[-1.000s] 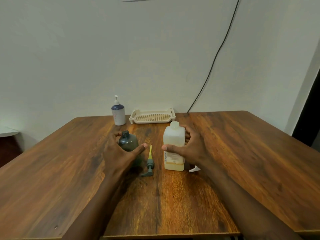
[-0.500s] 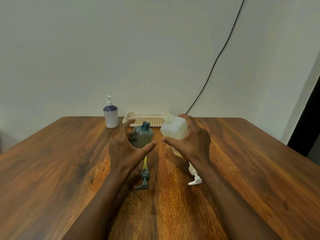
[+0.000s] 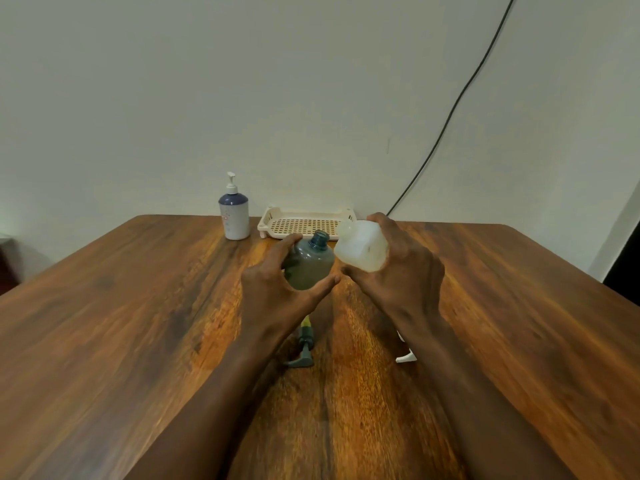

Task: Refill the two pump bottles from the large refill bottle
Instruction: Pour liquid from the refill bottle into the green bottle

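My left hand [image 3: 277, 292] grips a dark teal pump bottle [image 3: 310, 263] with its neck uncapped, held above the table. My right hand [image 3: 401, 278] holds the white refill bottle [image 3: 362, 249], tilted left so its mouth points toward the teal bottle's neck, a short gap apart. The teal pump head [image 3: 304, 344] lies on the wooden table [image 3: 138, 306] under my left wrist. A white pump head [image 3: 405, 356] lies partly hidden beneath my right forearm. A second pump bottle [image 3: 234, 214], white with a dark blue shoulder, stands capped at the table's far edge.
A cream perforated tray [image 3: 304, 225] sits against the wall behind the bottles. A black cable [image 3: 450, 112] runs up the wall on the right. A dark doorway edge [image 3: 623, 271] shows at far right.
Both hands have lifted their bottles off the table. The refill bottle went from upright to tilted left toward the teal bottle. The camera view has pitched upward.
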Tool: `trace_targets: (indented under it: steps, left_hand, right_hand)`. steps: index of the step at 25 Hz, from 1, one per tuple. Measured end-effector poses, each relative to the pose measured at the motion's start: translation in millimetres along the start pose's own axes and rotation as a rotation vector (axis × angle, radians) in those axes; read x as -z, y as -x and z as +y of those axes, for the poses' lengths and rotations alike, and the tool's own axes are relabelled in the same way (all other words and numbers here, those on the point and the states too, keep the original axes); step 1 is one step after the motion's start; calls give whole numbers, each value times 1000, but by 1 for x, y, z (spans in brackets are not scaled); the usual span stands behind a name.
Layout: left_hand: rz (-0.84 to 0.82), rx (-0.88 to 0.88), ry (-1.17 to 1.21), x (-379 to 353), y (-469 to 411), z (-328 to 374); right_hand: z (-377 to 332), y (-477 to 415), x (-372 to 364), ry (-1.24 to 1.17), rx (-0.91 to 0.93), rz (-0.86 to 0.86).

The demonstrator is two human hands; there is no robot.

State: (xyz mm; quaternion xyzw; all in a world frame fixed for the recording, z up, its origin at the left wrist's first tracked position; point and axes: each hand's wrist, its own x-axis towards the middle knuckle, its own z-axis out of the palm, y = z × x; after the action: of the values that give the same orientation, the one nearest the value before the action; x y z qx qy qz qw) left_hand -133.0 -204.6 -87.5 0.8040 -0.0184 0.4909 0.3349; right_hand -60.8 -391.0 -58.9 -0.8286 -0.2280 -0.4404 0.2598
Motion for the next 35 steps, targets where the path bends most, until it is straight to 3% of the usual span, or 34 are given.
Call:
trace_targets:
  steps: [8, 14, 21, 35]
  left_hand:
    - [-20, 27, 2, 2, 1, 3]
    - [30, 146, 88, 2, -2, 6]
    - [-187, 124, 104, -20, 9, 10]
    - [-307, 198, 89, -32, 14, 3]
  right_hand:
    - [-4, 0, 1, 51, 42, 20]
    - [-3, -5, 3, 69, 61, 32]
    - [18, -16, 3, 111, 70, 55]
    - [28, 3, 9, 61, 139, 65]
